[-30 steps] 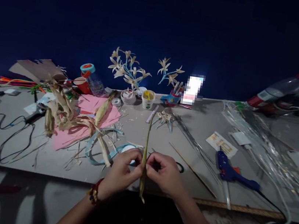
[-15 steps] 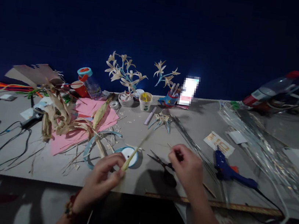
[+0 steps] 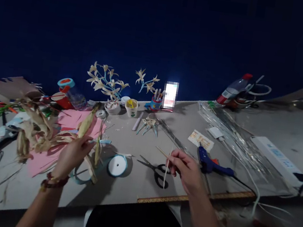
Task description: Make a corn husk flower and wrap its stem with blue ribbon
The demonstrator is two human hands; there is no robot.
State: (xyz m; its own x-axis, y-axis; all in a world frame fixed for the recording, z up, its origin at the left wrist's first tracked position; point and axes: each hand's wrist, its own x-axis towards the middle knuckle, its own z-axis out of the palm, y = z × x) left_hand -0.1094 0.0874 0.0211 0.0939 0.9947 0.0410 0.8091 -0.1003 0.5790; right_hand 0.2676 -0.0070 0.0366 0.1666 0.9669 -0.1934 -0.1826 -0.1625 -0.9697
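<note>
My left hand (image 3: 73, 157) is over the dried corn husks (image 3: 43, 128) and pink sheets (image 3: 68, 119) on the left, its fingers drawn together near a blue ribbon (image 3: 105, 142); what they hold, if anything, is hidden. A green husk strip (image 3: 97, 151) lies beside that hand. In my right hand (image 3: 182, 166) a thin pale strip (image 3: 165, 175) and a slender stick (image 3: 161, 151) are pinched. Black scissors (image 3: 157, 172) lie open just left of it, and a ribbon spool (image 3: 117, 165) rests between the two hands.
Husk flowers (image 3: 106, 81) stand at the back near a white cup (image 3: 131, 108), a pen mug (image 3: 155, 103) and a lit phone (image 3: 170, 95). A blue glue gun (image 3: 213, 163), wires (image 3: 233, 136) and a power strip (image 3: 277, 159) are at right. A ruler (image 3: 167, 199) lies along the front edge.
The view has turned to the right. My left hand has moved left, from the spool to the husk pile, and the green strip is no longer raised in it. The right hand still holds its stick.
</note>
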